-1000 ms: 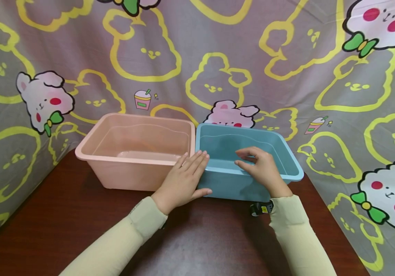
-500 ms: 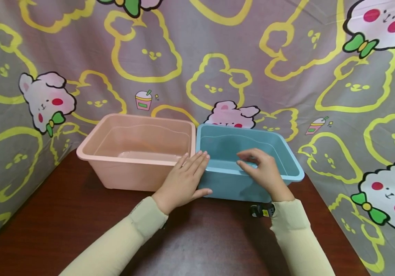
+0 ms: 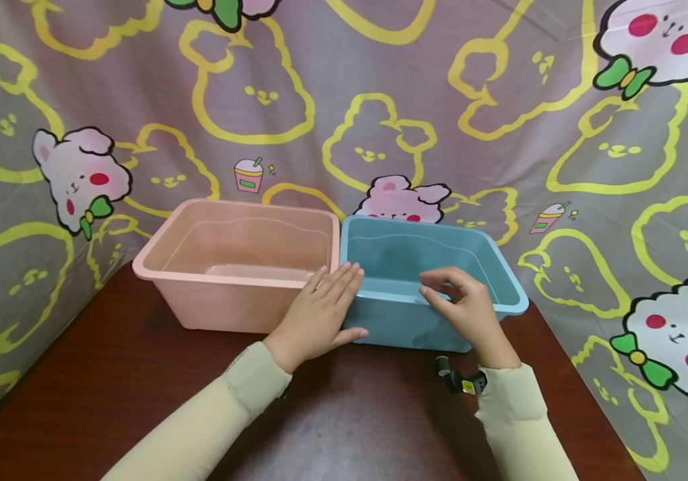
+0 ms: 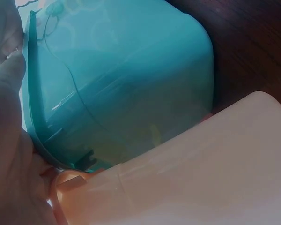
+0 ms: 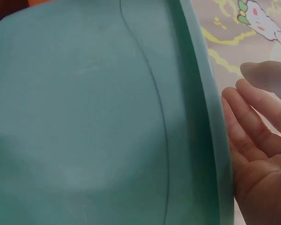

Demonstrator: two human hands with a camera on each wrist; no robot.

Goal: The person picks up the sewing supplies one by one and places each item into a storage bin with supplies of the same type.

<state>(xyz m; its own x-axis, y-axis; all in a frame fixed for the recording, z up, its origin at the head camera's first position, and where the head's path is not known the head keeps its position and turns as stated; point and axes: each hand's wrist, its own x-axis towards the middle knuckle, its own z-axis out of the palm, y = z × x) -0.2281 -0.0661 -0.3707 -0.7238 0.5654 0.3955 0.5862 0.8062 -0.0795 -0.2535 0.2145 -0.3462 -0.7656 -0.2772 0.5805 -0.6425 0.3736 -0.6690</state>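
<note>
My left hand point(image 3: 314, 321) lies with straight fingers across the adjoining front rims of two plastic basins, a pink one point(image 3: 218, 304) and a blue one point(image 3: 392, 327). In the left wrist view that hand point(image 4: 9, 122) is at the left edge, beside where the rims meet. My right hand point(image 3: 467, 307) is over the blue basin's front rim, fingers loosely bent and thumb apart. Nothing shows between its fingers point(image 5: 253, 119) in the right wrist view. Near my right wrist, a small dark green cylinder point(image 3: 442, 365) shows in front of the blue basin.
The basins stand side by side on a dark red-brown wooden table point(image 3: 344, 427). A patterned curtain point(image 3: 320, 67) with cartoon animals hangs close behind and at both sides. A black wrist camera point(image 3: 467, 383) sits beside my right sleeve.
My right hand has drawn slightly back and to the right, and the dark green cylinder now shows apart from the wrist camera. My left hand stays in place.
</note>
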